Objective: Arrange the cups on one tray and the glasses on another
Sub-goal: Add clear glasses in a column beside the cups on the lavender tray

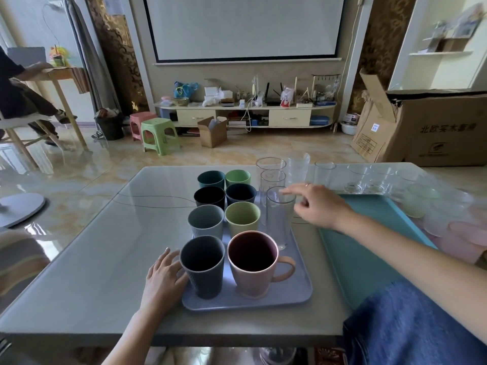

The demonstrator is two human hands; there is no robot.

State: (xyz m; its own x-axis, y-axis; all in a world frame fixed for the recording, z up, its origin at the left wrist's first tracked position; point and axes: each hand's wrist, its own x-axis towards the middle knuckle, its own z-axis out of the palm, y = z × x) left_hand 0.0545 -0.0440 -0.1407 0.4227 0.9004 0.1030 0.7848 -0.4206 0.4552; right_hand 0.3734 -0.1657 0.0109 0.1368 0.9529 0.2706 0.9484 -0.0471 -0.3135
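Observation:
A lavender tray (295,296) in front of me carries several coloured cups in two columns, nearest a dark grey cup (203,267) and a pink mug (254,264). Three tall clear glasses stand along the tray's right side; the nearest tall glass (279,217) has my right hand (319,206) at its rim, index finger stretched over it, the other fingers loosely curled. My left hand (164,277) rests flat on the table, fingers touching the dark grey cup's side. A teal tray (366,248) lies bare to the right.
Several short clear glasses (355,180) stand along the table's far right edge. Pale green and pink cups (419,201) sit beyond the teal tray's right side. A large cardboard box (432,127) stands on the floor behind the table. Blue denim (411,325) covers the near right corner.

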